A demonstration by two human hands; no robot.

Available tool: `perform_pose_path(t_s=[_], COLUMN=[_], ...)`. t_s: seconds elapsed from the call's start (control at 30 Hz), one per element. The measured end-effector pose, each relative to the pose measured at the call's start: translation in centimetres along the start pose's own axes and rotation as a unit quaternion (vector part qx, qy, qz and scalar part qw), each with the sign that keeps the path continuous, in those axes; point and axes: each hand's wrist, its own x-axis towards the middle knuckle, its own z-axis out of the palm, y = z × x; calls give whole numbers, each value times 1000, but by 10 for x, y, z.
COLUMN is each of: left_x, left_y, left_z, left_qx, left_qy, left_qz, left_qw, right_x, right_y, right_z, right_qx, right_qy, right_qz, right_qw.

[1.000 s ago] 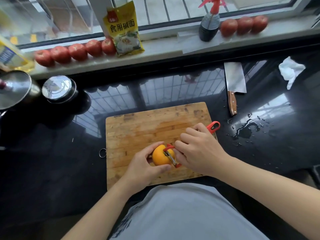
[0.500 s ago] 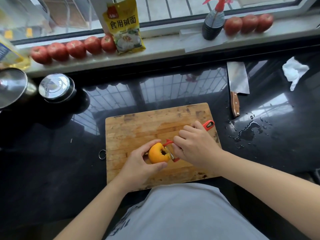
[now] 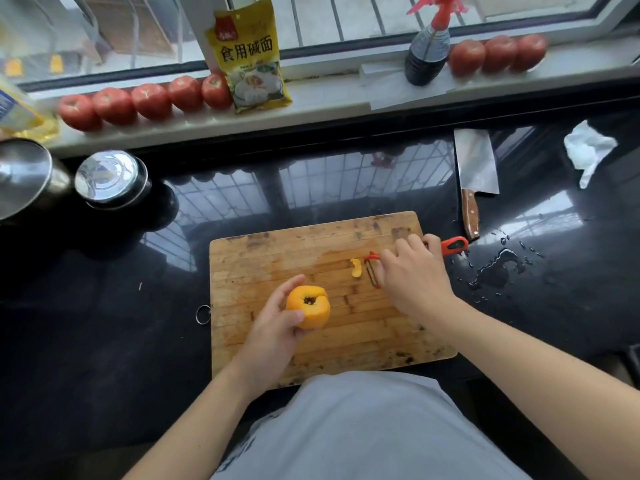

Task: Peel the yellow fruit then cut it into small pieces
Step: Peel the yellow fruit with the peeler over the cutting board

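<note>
The yellow fruit (image 3: 308, 310) is round, with a dark stem pit facing up and a peeled band near its top. My left hand (image 3: 273, 327) grips it from the left, over the wooden cutting board (image 3: 277, 258). My right hand (image 3: 414, 278) holds the red peeler (image 3: 374, 271) further right over the board, its blade pointing left and its red handle end sticking out past the board's right edge. A small strip of yellow peel (image 3: 356, 267) lies on the board just left of the blade.
A cleaver (image 3: 474, 171) with a wooden handle lies on the black counter right of the board, with spilled water (image 3: 498, 271) beside it. Crumpled white paper (image 3: 588, 150) sits far right. Metal pots (image 3: 110, 178) stand at left. Tomatoes (image 3: 149, 100), a yellow packet and a spray bottle (image 3: 427, 53) line the sill.
My right hand has pulled the peeler off the fruit and moved it right and away. A strip of peel now lies on the board. The left hand still holds the fruit.
</note>
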Motion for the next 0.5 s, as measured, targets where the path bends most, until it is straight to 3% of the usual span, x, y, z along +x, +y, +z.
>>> perform_pose_path(t_s=[0.1, 0.17, 0.33, 0.5], left_x=[0, -1, -4, -3], left_y=[-2, -2, 3, 6], left_z=[3, 5, 13, 19], left_qx=[-38, -44, -21, 26], left_qy=[0, -9, -33, -24], left_qz=[12, 17, 33, 40], left_qw=[999, 999, 999, 999], right_x=[-9, -17, -22, -18], right_y=[-8, -14, -28, -38], right_z=[-14, -22, -45, -58], right_qx=[120, 174, 225, 211], right_qy=[88, 92, 113, 129], right_qz=[-19, -76, -187, -223], right_qw=[989, 977, 950, 943])
